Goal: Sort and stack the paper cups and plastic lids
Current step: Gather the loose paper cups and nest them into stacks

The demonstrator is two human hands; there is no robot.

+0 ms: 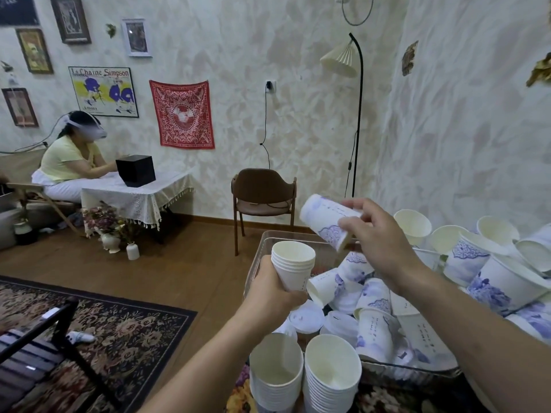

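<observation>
My left hand (275, 289) grips a short stack of white paper cups (293, 265), held upright with the mouths up. Above and to the right of it, my right hand (378, 239) holds a single paper cup with blue print (325, 220), tilted on its side. Below both hands a clear basket (268, 245) holds a heap of loose printed cups (374, 296) and white plastic lids (307, 318). Two tall stacks of nested cups (331, 372) stand at the near edge.
More printed cups and larger white bowls (501, 263) are piled to the right of the basket. A brown chair (264, 195) and a floor lamp (356, 114) stand behind. A seated person (70, 162) works at a cloth-covered table far left. A patterned rug (119, 332) covers the floor.
</observation>
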